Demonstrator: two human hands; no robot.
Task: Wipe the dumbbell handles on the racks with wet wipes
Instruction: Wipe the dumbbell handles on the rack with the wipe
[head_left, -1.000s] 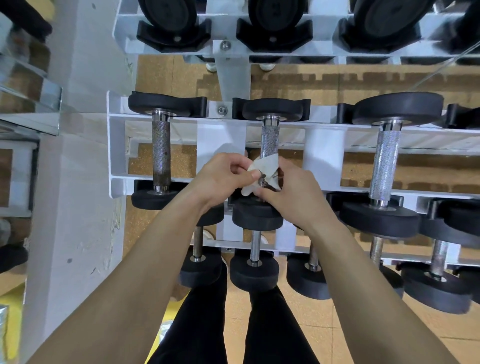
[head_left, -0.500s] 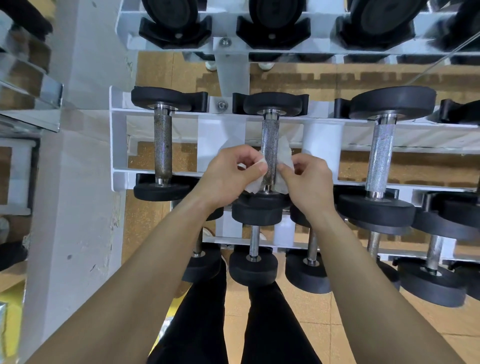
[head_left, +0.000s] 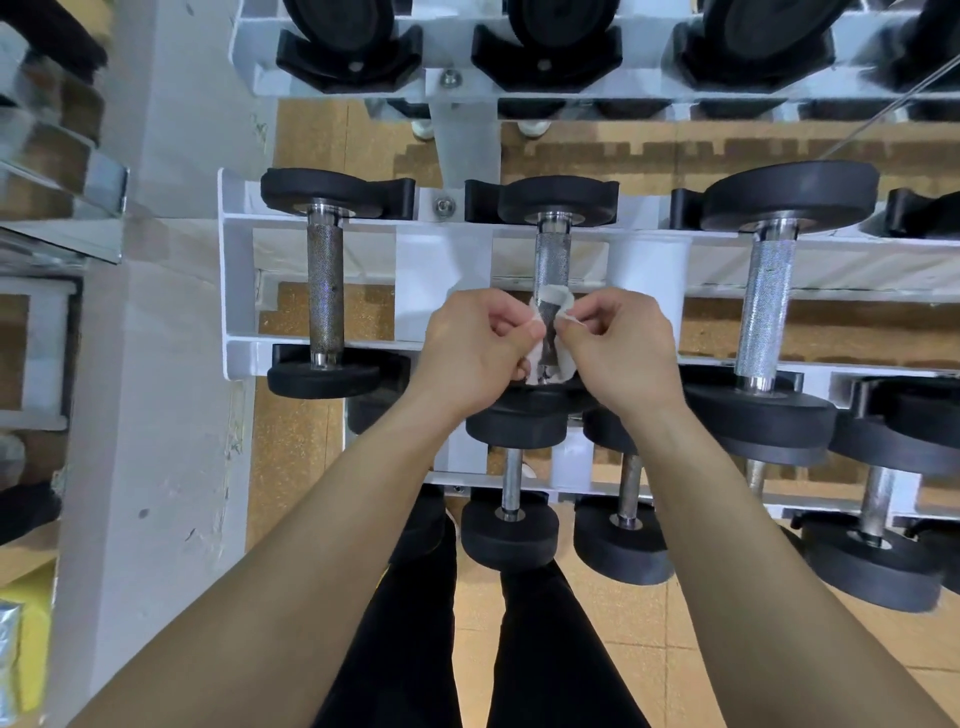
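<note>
Wipe (head_left: 551, 297) seemingly around handle (head_left: 553, 260), between hands (head_left: 467, 353).

A left dumbbell (head_left: 325, 291), middle dumbbell (head_left: 552, 254) and right dumbbell (head_left: 768, 306) are cradled side by side on the white rack (head_left: 236, 291); smaller dumbbells (head_left: 511, 527) are held on its nearer tier.

A pale grey wall (head_left: 171, 364), scuffed and chipped, runs down the left side. Beside it the floor is speckled cork-brown matting (head_left: 291, 452), with tan tiles (head_left: 930, 649) nearer the camera. A mirrored panel (head_left: 52, 156) with a metal edge sits upper left. Something yellow (head_left: 31, 623) lies lower left.
</note>
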